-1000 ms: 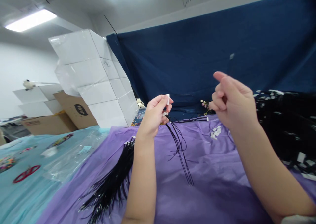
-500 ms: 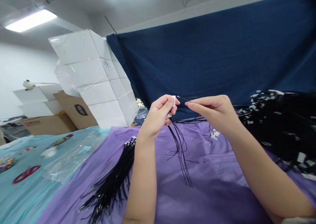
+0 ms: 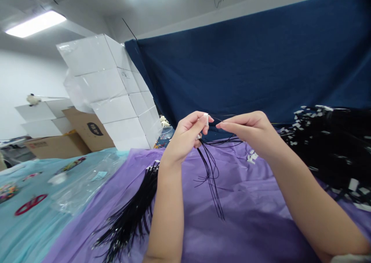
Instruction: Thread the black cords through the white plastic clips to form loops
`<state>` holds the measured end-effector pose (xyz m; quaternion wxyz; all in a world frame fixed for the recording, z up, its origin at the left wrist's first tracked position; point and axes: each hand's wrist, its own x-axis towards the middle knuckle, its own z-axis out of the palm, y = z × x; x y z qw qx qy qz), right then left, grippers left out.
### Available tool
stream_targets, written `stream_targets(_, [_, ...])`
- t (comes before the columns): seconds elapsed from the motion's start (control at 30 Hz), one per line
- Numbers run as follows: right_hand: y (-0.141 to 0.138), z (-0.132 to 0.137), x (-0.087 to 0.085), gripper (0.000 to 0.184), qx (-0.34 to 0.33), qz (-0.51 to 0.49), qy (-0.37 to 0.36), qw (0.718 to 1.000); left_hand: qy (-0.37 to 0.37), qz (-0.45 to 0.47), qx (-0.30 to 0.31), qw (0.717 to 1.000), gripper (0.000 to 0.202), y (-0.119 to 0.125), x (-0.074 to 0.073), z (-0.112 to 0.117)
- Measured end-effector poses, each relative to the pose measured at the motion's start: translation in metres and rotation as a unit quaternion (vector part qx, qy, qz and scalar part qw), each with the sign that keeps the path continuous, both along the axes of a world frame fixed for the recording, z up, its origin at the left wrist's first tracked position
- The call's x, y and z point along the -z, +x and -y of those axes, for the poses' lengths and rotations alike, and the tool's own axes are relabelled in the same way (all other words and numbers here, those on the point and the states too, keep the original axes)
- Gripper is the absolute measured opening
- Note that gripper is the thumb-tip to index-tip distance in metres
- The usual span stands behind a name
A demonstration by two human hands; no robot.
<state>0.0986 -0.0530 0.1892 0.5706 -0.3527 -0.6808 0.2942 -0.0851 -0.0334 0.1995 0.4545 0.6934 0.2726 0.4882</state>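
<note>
Between thumb and fingers, my left hand pinches a small white tag. A bunch of thin black cords hangs from the same hand, their lower ends loose above the purple cloth. My right hand is closed in a pinch on a thin dark cord that runs toward the white tag. Where the cord meets the tag is too small to make out. To the left of my left forearm lies a bundle of black cords with white tops.
A large heap of black cords with white tags lies at right. White scraps rest on the purple cloth. At left are a plastic bag, a red ring-shaped item and stacked white boxes. A blue curtain hangs behind.
The gap between my hands has narrowed slightly. The white tag has shifted a little to the right, and the light bit at the cord's end no longer shows beside it.
</note>
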Motion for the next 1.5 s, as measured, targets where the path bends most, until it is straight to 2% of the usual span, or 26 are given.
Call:
stream_targets(0.17, [0.003,-0.001,-0.003,0.019,-0.064,-0.057,-0.110,0.990,0.018,-0.018,-0.019,0.999,0.026,-0.001,0.002,-0.002])
stream_targets(0.37, [0.011,-0.007,-0.003,0.021,-0.135,-0.083,-0.167,0.973,0.130,-0.094,-0.064,0.985,0.025,-0.002,0.002,0.001])
stream_targets(0.47, [0.011,-0.008,-0.004,0.022,-0.136,-0.083,-0.161,0.974,0.140,-0.100,-0.062,0.983,0.025,-0.001,0.002,0.003])
stream_targets(0.57, [0.006,-0.006,-0.001,0.024,-0.072,-0.063,-0.086,0.992,0.132,-0.090,-0.072,0.984,0.026,0.001,0.002,0.003])
stream_targets(0.67, [0.000,-0.003,0.003,0.019,0.047,-0.032,0.061,0.997,0.117,-0.081,-0.082,0.986,0.028,0.003,0.002,0.002])
stream_targets(0.77, [-0.005,-0.002,0.008,0.009,0.137,0.013,0.195,0.971,0.101,-0.067,-0.085,0.989,0.030,0.006,0.002,0.001])
stream_targets(0.9, [-0.007,-0.002,0.010,0.003,0.182,0.063,0.304,0.933,0.075,-0.048,-0.072,0.993,0.030,0.007,0.001,0.005])
stream_targets(1.17, [-0.006,-0.004,0.011,0.014,0.220,0.095,0.417,0.877,0.032,-0.036,-0.025,0.999,0.031,0.008,-0.001,0.010])
stream_targets(1.5, [-0.005,-0.003,0.011,0.013,0.214,0.089,0.424,0.876,0.008,-0.025,0.001,1.000,0.031,0.009,-0.001,0.011])
